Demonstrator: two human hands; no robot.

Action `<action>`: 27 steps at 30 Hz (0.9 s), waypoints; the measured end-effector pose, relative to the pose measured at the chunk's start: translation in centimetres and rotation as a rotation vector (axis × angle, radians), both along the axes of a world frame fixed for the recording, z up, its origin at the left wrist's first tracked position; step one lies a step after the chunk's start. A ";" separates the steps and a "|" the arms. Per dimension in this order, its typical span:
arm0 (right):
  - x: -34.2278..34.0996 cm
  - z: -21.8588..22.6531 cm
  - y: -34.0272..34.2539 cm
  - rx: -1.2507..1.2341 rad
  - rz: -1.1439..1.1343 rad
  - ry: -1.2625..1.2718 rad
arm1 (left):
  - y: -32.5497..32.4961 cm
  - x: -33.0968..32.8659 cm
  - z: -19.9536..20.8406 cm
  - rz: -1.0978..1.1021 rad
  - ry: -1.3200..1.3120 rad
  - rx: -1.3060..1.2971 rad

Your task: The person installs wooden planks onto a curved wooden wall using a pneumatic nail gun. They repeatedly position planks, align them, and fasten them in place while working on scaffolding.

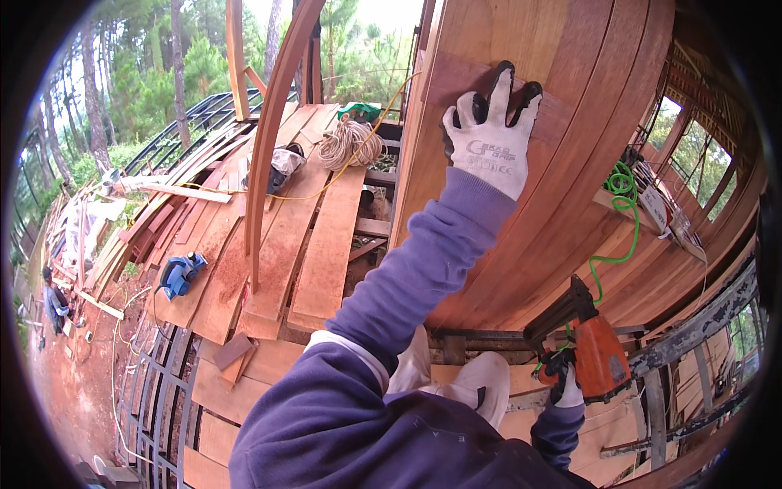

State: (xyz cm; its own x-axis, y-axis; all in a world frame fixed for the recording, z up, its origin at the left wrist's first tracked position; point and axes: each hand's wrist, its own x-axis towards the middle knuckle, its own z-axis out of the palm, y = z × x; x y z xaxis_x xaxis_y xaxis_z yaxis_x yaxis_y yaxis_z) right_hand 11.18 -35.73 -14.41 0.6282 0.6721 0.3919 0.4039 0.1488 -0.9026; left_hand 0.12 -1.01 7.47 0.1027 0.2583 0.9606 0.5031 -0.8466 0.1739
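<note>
Nearest is the person's dark purple top, with pale trousers showing bent knees just past it. Down at the person's right side, the right hand, in a white and black glove, is curled around the handle of an orange nail gun. The nail gun has a long black part on the side toward the boards, and I cannot tell if its tip touches anything. Up in front, the left hand, in the same kind of glove, lies on reddish-brown wooden boards with its fingers spread wide. These boards sit side by side in long strips, and some curve at the picture's edge. A curly green hose hangs to the right, above the nail gun. To the left are flat deck planks with gaps between some of them, and two small wood blocks lie there. A tall wooden post stands on the planks, near a patch of red sawdust and a blue power tool. Farther along are a gray and black bag, a coil of tan rope, a green cloth and a thin yellow hose. Beyond that, a heap of long wood strips lies on the left. Another person is down on the brown dirt, and tall trees stand at the back.
</note>
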 end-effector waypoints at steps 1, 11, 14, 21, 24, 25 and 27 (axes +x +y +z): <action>-0.1 0.0 0.1 0.001 0.012 0.009 | 0.1 0.1 0.0 0.005 -0.015 0.007; -2.1 0.0 0.4 -0.018 -0.110 0.026 | 0.9 0.9 0.2 0.001 -0.004 0.078; -2.7 0.0 0.6 -0.023 -0.122 0.026 | 1.6 1.5 0.1 -0.103 0.008 0.123; -4.3 1.0 1.0 -0.074 -0.172 0.036 | 3.3 2.2 1.0 -0.199 -0.007 0.337; -2.5 -0.1 -0.1 -0.118 -0.108 -0.088 | 3.2 1.4 2.1 -0.207 0.013 0.351; -2.4 0.1 0.1 -0.123 -0.109 -0.114 | 3.1 1.1 2.3 -0.209 0.017 0.346; -2.2 0.2 0.6 -0.106 -0.126 -0.132 | 3.4 1.4 2.5 -0.229 -0.016 0.356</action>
State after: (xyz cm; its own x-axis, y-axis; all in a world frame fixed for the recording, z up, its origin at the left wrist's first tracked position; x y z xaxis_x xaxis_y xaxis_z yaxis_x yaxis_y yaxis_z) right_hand 8.93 -35.13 -14.17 0.6581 0.6331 0.4075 0.5290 -0.0038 -0.8486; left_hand 1.51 2.34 9.97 0.1031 -0.1180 0.9877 0.2946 -0.9448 -0.1436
